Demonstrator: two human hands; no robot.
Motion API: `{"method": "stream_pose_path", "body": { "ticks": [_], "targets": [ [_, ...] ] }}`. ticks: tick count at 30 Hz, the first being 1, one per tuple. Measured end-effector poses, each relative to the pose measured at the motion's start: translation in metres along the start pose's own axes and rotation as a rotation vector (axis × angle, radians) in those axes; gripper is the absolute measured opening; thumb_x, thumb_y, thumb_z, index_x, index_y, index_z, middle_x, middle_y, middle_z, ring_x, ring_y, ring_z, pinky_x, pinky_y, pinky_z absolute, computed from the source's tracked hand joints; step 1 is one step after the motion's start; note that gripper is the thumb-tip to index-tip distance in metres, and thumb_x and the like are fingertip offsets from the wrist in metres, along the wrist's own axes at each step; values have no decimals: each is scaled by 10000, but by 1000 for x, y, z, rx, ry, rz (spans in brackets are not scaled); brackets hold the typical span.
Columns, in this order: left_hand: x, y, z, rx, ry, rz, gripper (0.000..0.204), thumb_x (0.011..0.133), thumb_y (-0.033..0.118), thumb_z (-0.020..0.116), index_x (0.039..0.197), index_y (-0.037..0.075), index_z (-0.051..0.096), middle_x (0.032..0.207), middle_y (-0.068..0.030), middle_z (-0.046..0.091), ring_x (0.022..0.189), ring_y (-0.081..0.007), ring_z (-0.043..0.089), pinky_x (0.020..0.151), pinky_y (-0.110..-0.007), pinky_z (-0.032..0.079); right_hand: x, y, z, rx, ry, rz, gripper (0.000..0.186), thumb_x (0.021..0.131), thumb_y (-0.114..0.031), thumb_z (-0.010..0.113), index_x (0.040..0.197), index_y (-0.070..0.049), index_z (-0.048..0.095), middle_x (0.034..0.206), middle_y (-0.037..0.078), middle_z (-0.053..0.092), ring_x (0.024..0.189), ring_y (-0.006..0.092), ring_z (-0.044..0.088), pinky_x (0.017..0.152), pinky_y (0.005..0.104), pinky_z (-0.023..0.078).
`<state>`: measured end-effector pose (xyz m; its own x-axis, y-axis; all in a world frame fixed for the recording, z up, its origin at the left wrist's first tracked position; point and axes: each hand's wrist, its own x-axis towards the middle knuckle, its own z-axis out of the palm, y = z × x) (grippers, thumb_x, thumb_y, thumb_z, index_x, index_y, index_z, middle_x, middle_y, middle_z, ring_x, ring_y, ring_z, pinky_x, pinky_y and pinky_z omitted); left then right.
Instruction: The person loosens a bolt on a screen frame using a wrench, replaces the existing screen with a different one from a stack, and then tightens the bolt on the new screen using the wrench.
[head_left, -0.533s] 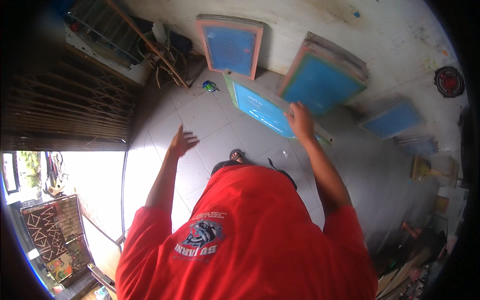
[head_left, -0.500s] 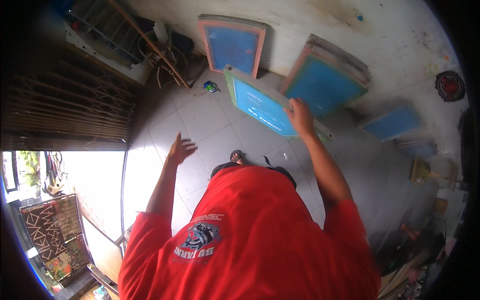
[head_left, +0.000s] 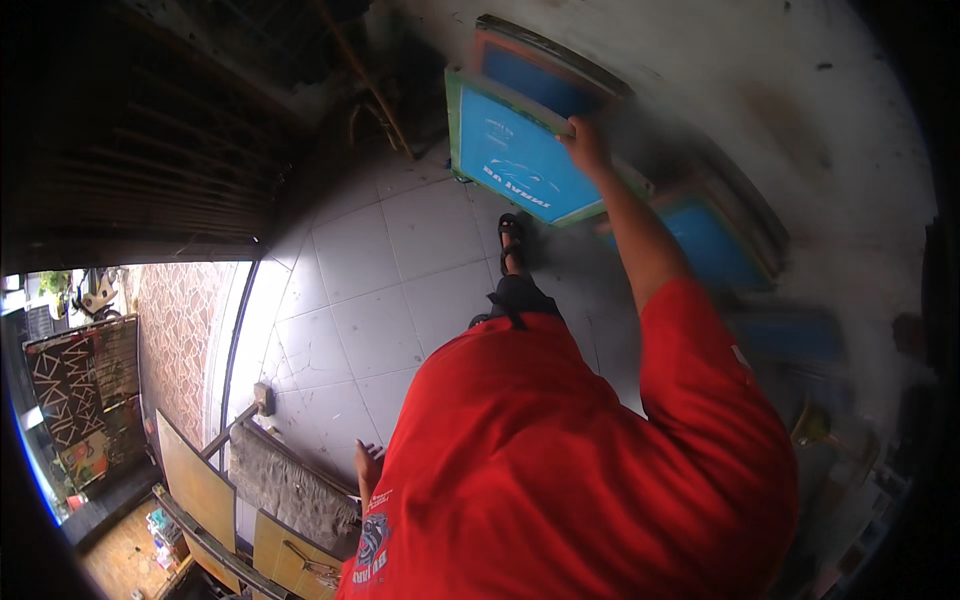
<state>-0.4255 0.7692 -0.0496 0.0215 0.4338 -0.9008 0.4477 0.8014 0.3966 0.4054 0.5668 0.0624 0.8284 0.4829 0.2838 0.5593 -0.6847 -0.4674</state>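
My right hand (head_left: 588, 150) grips the upper edge of a screen printing frame (head_left: 515, 150). This frame has bright blue mesh with a pale printed design and a green border, and it hangs tilted above the floor near the wall. Directly behind it, a second screen frame (head_left: 530, 80) with darker blue mesh and a reddish border leans on the wall, partly covered. My left hand (head_left: 369, 462) is low beside my red shirt, fingers apart and holding nothing; the shirt hides part of that arm.
More blue screen frames (head_left: 705, 240) lean along the wall to the right, blurred. A dark folding gate (head_left: 150, 190) stands at the left. Boards (head_left: 195, 470) and a grey cloth (head_left: 285, 480) on a rail are at the lower left. Grey floor tiles (head_left: 375, 320) lie between.
My right hand has carried the screen frame toward the reddish-bordered one at the wall. My left hand has dropped back beside my body. The view has turned, and a sandalled foot is farther forward.
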Motion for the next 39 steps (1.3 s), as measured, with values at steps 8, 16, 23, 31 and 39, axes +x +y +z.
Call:
{"method": "stream_pose_path", "body": {
  "ticks": [8,16,23,31,39],
  "targets": [
    [-56,63,156,297,-72,65,706,918,570,314,1164,-63,506,1020,-220,617,903,-279,603,784,-371,476,138,83,57,-83,-85,-10,273,683,-222,734,739,-47,533,745,150,562,752,358,563,635,444,431],
    [-135,124,239,291,0,72,605,942,499,347,1138,-43,530,1023,-220,617,937,-267,600,804,-364,471,207,129,93,-29,-232,119,309,719,-241,728,876,-31,564,852,164,584,850,364,563,710,439,443],
    [-151,116,239,296,85,-23,561,943,475,375,1126,-33,527,1020,-183,620,898,-257,615,764,-346,487,223,162,119,-1,-247,225,430,725,-272,734,1052,-39,579,931,150,611,904,342,579,783,409,462],
    [-171,136,265,335,84,-31,551,943,473,376,1130,-24,522,1023,-177,617,897,-257,616,761,-348,488,234,184,138,19,-226,194,317,707,-251,743,862,-48,555,844,149,594,838,339,582,690,433,441],
    [-178,144,270,388,80,-37,541,943,471,377,1133,-16,517,1026,-171,613,895,-257,616,759,-350,489,250,180,135,-50,-166,90,294,662,-205,745,808,-58,537,785,144,564,815,353,564,671,427,441]
  ]
}}
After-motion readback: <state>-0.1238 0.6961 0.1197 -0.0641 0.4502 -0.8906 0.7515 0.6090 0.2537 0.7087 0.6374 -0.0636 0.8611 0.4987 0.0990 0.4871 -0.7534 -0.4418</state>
